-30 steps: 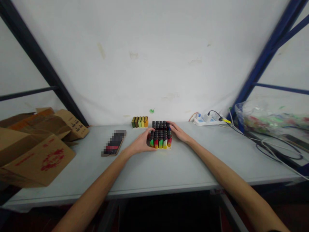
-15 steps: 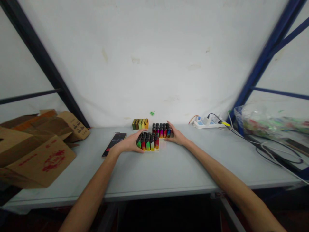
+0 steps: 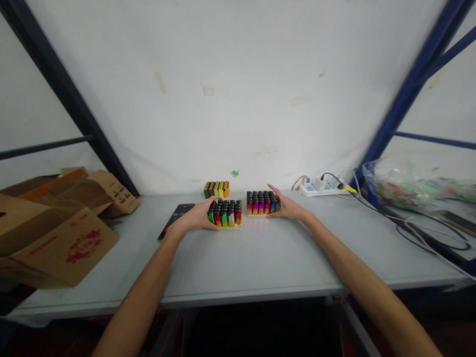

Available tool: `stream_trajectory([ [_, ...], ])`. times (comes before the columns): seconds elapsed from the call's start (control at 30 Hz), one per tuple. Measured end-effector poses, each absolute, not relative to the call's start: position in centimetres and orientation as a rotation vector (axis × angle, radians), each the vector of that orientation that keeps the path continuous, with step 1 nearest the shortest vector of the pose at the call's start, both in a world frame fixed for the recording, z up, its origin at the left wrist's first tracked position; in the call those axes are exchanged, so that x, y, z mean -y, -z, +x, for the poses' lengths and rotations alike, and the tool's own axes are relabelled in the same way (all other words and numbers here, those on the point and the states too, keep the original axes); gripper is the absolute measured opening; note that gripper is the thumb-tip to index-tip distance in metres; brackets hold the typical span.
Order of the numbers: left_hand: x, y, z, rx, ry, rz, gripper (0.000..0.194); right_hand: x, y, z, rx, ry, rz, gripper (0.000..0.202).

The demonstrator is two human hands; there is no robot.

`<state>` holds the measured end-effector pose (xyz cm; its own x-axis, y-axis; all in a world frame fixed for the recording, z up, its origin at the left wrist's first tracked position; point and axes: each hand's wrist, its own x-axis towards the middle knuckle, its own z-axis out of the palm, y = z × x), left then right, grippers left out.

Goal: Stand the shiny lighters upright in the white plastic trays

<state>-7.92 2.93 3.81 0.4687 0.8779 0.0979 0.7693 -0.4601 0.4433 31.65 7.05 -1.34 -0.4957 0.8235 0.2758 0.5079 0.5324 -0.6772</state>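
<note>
My left hand (image 3: 199, 216) is curled around the left side of a tray of lighters (image 3: 225, 214) with black tops and green, red and yellow bodies. A second tray of lighters (image 3: 261, 203), in pink, purple, red and blue with black tops, stands a little farther back on the right. My right hand (image 3: 286, 204) grips that one from its right end, thumb near the front and fingers behind. A gap of table lies between the two trays. Near the wall stands a third block of lighters (image 3: 217, 189), yellow and dark green, touched by neither hand.
A phone (image 3: 174, 220) lies partly behind my left hand. Open cardboard boxes (image 3: 70, 243) crowd the table's left end. Along the wall at right sits a white power strip (image 3: 322, 187) with plugs; cables (image 3: 412, 228) and a clear plastic bag (image 3: 401, 183) lie beyond it.
The pink and purple lighters have shifted right with my right hand, widening the gap. The tray in my left hand has moved slightly left and back.
</note>
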Motion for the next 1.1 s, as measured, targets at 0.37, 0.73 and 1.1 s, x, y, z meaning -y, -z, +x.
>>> stream_trajectory([
  [0.37, -3.8, -1.1, -4.7, -1.559, -0.87, 2.316, 0.092, -4.4, -1.3, 34.5, 2.39, -0.642, -1.12, 0.127],
  [0.73, -5.1, 1.7, -2.5, -1.37, -1.12, 2.289, 0.097, -3.3, -1.4, 31.8, 2.423, -0.652, -1.047, 0.127],
  [1.1, -2.6, -1.2, -2.3, -1.559, -1.343, 2.412, 0.054, -2.0, -3.1, 29.0, 2.36, -0.066, -0.89, 0.094],
])
